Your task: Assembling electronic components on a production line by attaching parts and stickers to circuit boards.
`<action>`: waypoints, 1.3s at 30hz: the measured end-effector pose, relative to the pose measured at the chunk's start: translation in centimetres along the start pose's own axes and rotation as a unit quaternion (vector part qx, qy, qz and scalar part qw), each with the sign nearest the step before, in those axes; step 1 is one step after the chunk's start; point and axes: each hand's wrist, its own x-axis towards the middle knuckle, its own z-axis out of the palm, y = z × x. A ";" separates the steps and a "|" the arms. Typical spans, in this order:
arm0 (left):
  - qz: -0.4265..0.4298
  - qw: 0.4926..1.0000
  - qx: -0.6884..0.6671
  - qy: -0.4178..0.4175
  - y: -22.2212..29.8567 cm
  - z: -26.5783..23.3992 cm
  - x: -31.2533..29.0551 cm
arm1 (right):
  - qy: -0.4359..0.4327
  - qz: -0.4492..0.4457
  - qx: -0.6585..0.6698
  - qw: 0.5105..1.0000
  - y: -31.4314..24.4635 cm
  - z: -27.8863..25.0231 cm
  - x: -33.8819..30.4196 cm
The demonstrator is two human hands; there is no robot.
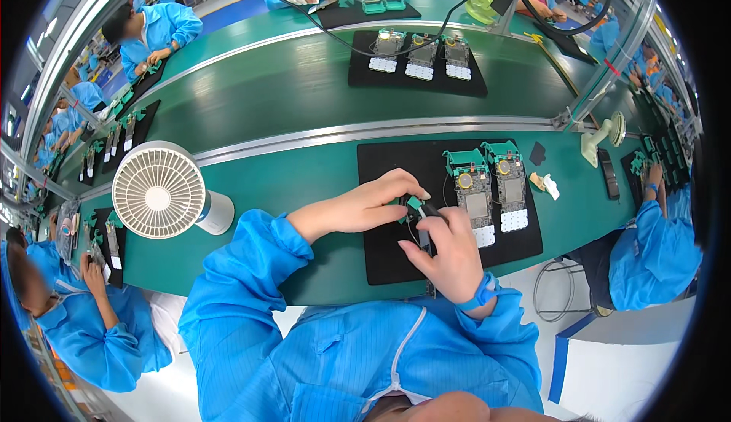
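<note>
Across a green bench (285, 171), the left hand (384, 201) pinched a small green part (415, 203) above a black mat (400, 162), while the right hand (454, 253) grasped a dark slim object (430, 211) beside it, where uneven finger pressure could have caused a damaging slip.

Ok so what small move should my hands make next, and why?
I'd probably steady the small green piece with your left hand before shifting your right hand: both hands meet around it over the black mat, and they partly hide how it sits by the dark piece.
</note>
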 end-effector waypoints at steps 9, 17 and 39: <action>-0.004 0.999 -0.021 -0.042 0.3 -0.7 -0.5 | 0.009 -0.035 -0.030 0.999 -0.7 0.8 -0.3; -0.017 0.999 -0.024 -0.046 0.6 -0.6 -0.8 | -0.017 -0.041 -0.060 0.997 -0.9 0.0 0.0; -0.033 0.988 0.144 0.038 3.8 -0.2 -0.7 | -0.049 0.229 0.293 0.927 3.8 1.1 0.1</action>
